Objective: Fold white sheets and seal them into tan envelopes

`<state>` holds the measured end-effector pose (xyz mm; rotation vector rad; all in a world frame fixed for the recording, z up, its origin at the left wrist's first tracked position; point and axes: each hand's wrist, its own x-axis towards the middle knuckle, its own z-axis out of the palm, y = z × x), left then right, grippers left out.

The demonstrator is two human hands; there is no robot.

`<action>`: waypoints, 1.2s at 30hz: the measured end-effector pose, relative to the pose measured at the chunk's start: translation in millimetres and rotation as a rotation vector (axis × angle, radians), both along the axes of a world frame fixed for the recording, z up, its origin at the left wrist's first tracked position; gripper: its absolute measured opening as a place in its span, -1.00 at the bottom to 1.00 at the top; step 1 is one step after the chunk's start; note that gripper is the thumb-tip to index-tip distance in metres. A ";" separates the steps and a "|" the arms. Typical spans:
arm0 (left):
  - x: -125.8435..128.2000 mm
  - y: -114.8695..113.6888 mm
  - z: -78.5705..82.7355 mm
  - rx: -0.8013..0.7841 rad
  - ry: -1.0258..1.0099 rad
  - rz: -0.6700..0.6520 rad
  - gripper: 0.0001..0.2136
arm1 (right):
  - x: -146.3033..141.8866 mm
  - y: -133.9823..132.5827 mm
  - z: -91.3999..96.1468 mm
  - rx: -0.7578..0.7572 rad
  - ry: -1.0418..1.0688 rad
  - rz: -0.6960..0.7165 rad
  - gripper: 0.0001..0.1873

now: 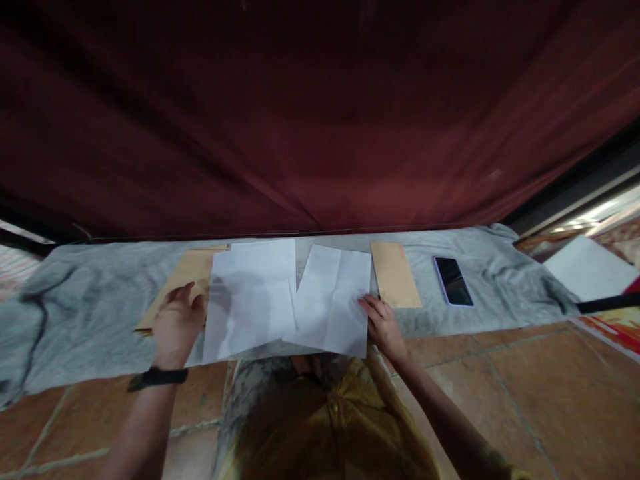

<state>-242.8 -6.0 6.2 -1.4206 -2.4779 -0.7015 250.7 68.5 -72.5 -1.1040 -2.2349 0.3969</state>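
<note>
On the grey cloth (417, 260), at the left, the left hand (176, 323) is over brown envelopes (193, 267), fingers bent; I cannot tell if it grips them. Next lie white paper (253, 300) and a creased sheet (320, 293). The right hand (386, 327) touches this sheet's right edge; its grip is also unclear. Further right are a single envelope (397, 275) and a phone (454, 281).

mustard-yellow shirt (335, 427), black wristband (158, 379)
</note>
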 end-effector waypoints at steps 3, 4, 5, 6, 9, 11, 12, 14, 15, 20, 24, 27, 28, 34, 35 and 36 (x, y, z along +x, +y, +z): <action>38.3 0.0 3.2 0.002 -0.034 -0.186 -0.59 | -3.0 4.8 2.3 0.010 0.000 0.008 -0.47; 54.8 2.4 2.6 -0.015 -0.105 -0.289 -0.60 | -2.7 5.6 4.3 0.004 0.025 0.030 -0.47; 71.9 5.7 0.9 -0.050 -0.168 -0.426 -0.60 | -1.7 5.7 6.7 -0.008 0.060 0.054 -0.47; 88.7 9.4 -2.0 -0.085 -0.213 -0.565 -0.60 | 0.0 5.3 9.3 -0.029 0.100 0.076 -0.47; 128.1 19.8 -15.1 -0.148 -0.254 -0.810 -0.60 | 8.2 0.9 16.6 -0.132 0.212 0.119 -0.48; 139.0 23.5 -23.8 -0.189 -0.225 -0.864 -0.62 | 14.3 -3.4 19.1 -0.208 0.264 0.135 -0.50; 139.5 24.0 -27.1 -0.207 -0.202 -0.873 -0.63 | 16.9 -5.5 19.5 -0.240 0.289 0.144 -0.50; 132.7 22.3 -30.6 -0.237 -0.151 -0.870 -0.65 | 20.7 -8.7 18.9 -0.285 0.340 0.152 -0.50; 127.2 20.5 -30.8 -0.244 -0.134 -0.862 -0.67 | 21.4 -9.6 18.1 -0.304 0.363 0.145 -0.52; 116.8 11.0 -24.6 -0.216 -0.252 -0.799 -0.70 | 12.7 -7.0 16.1 -0.396 0.391 -0.064 -0.67; 144.3 11.7 -25.0 -0.181 -0.552 -0.746 -0.60 | 1.8 -0.5 16.5 -0.347 0.386 -0.211 -0.73; 165.6 14.8 -30.5 -0.206 -0.728 -0.696 -0.56 | -1.1 2.5 14.8 -0.319 0.372 -0.271 -0.71; 170.7 15.8 -32.6 -0.214 -0.759 -0.670 -0.57 | -1.4 3.1 13.8 -0.315 0.370 -0.297 -0.70; 190.5 25.7 -36.8 -0.158 -0.838 -0.520 -0.71 | -6.5 7.3 8.1 -0.296 0.365 -0.414 -0.69; 193.7 28.5 -35.7 -0.148 -0.831 -0.497 -0.72 | -8.2 8.4 7.7 -0.293 0.363 -0.427 -0.69; 196.9 31.6 -34.1 -0.148 -0.809 -0.467 -0.74 | -10.0 9.6 7.5 -0.292 0.360 -0.438 -0.69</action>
